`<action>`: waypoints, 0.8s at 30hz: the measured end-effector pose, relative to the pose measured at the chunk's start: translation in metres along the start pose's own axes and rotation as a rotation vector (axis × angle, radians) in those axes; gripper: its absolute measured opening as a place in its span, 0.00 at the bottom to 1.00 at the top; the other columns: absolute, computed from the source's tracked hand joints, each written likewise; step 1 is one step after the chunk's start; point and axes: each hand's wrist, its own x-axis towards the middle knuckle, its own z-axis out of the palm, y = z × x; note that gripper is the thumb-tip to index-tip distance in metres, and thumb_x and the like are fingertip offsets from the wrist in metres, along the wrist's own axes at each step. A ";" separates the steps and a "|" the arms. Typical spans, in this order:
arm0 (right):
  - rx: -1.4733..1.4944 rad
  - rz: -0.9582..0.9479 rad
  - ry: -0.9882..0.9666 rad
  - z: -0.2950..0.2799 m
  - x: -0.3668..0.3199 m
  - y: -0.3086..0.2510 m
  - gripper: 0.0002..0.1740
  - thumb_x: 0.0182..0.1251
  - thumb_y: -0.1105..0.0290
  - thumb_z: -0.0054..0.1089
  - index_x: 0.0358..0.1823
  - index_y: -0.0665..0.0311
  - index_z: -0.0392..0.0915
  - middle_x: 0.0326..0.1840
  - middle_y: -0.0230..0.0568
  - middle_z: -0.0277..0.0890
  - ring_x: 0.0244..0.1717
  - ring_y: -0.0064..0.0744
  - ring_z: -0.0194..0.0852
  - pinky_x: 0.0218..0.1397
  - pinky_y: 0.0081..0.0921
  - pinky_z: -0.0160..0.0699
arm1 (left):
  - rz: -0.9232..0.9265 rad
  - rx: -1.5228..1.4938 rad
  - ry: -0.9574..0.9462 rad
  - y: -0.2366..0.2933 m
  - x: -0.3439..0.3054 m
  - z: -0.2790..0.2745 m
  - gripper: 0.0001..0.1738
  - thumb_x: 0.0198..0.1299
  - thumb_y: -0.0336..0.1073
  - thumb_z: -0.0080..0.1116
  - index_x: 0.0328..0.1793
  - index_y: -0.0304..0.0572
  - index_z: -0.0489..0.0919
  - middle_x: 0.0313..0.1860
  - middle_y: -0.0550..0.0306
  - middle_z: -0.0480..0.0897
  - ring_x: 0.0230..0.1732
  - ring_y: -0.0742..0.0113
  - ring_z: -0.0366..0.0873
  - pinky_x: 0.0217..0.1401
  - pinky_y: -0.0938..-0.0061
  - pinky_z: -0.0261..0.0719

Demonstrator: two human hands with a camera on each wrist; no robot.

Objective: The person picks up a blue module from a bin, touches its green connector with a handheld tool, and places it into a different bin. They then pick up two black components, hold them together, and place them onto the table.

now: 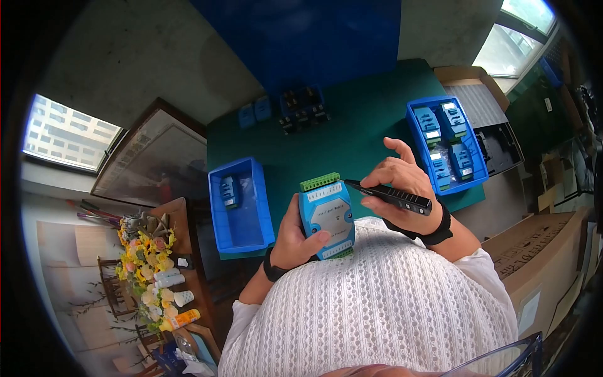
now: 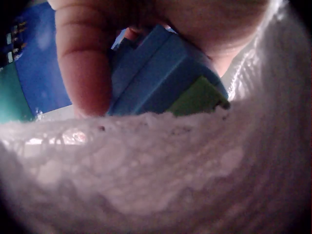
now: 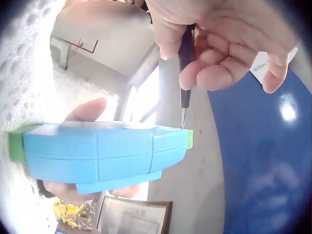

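Observation:
My left hand (image 1: 296, 235) grips a light blue module (image 1: 329, 217) with a grey label, its thumb on the label face. Green terminal blocks (image 1: 320, 181) sit at both ends of the module. A black pen-like screwdriver (image 1: 397, 198) is pinched in my right hand (image 1: 402, 185), its thin metal tip (image 3: 183, 119) at the module's green-block end in the right wrist view. In the left wrist view the left hand (image 2: 85, 58) holds the module's blue side (image 2: 156, 73), partly hidden by white knit cloth (image 2: 146, 161).
A blue bin (image 1: 240, 242) at left holds one module; another bin (image 1: 482, 164) at right holds several. More modules (image 1: 254, 113) and a dark rack of parts (image 1: 304, 110) stand at the back of the green table (image 1: 358, 132). Cardboard boxes (image 1: 534, 270) are at right.

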 end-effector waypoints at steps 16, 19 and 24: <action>0.035 0.017 -0.047 -0.003 0.003 -0.004 0.08 0.51 0.69 0.68 0.33 0.58 0.78 0.24 0.30 0.75 0.27 0.25 0.73 0.68 0.43 0.50 | -0.031 0.007 -0.005 0.003 0.000 0.002 0.42 0.49 0.49 0.65 0.62 0.30 0.58 0.53 0.45 0.72 0.54 0.61 0.71 0.57 0.68 0.69; 0.002 0.010 -0.092 -0.007 0.004 -0.006 0.08 0.51 0.71 0.68 0.33 0.57 0.79 0.26 0.28 0.76 0.29 0.24 0.73 0.68 0.43 0.49 | -0.037 0.018 -0.031 0.003 0.000 0.002 0.42 0.49 0.49 0.65 0.62 0.30 0.59 0.53 0.45 0.72 0.55 0.61 0.71 0.57 0.68 0.69; -0.034 -0.016 -0.128 -0.010 0.005 -0.008 0.08 0.51 0.70 0.68 0.34 0.56 0.80 0.29 0.26 0.77 0.31 0.24 0.74 0.68 0.43 0.48 | -0.035 0.020 -0.036 0.004 0.000 0.002 0.41 0.49 0.49 0.65 0.61 0.30 0.59 0.53 0.45 0.72 0.54 0.62 0.71 0.57 0.69 0.68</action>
